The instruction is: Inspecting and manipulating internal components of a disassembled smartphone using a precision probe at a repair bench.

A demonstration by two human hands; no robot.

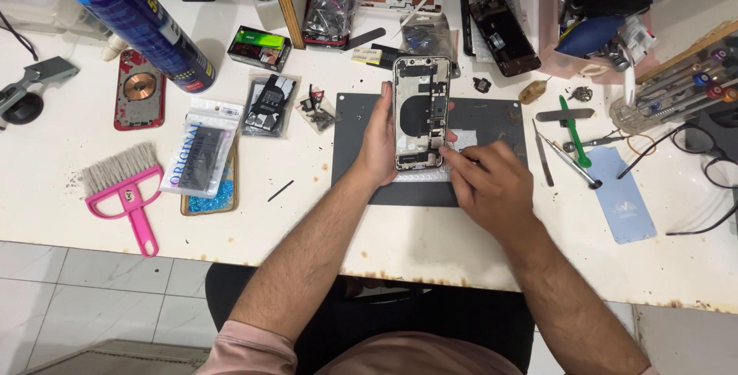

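I see 1 opened phone (420,114) standing on its long axis on the dark mat (492,117), in the middle of the white table (400,237). The screen is already off: the inside is bare, with boards, a dark round coil area and metal frame showing. So the opening step looks done, and I judge the work is now in the inner part, near the lower end of the phone.

My left hand (378,141) holds the phone by its left edge; its grip is closed around the frame, thumb on top. My right hand (488,183) rests just beside the lower right corner of the phone. Its fingers are pinched narrow, touching the phone there, but I cannot tell if a small tool or a part is between them, it is hidden.

What is left, in my judgement: the phone is not closed again, and a separate screen (503,29) lies well apart at the top of the table. Tweezers and a screwdriver (573,161) lie unused to the right of the mat. A pink brush (127,187), a blue spray can (138,18), a red back cover (140,89) and small part bags (270,104) lie to the left.
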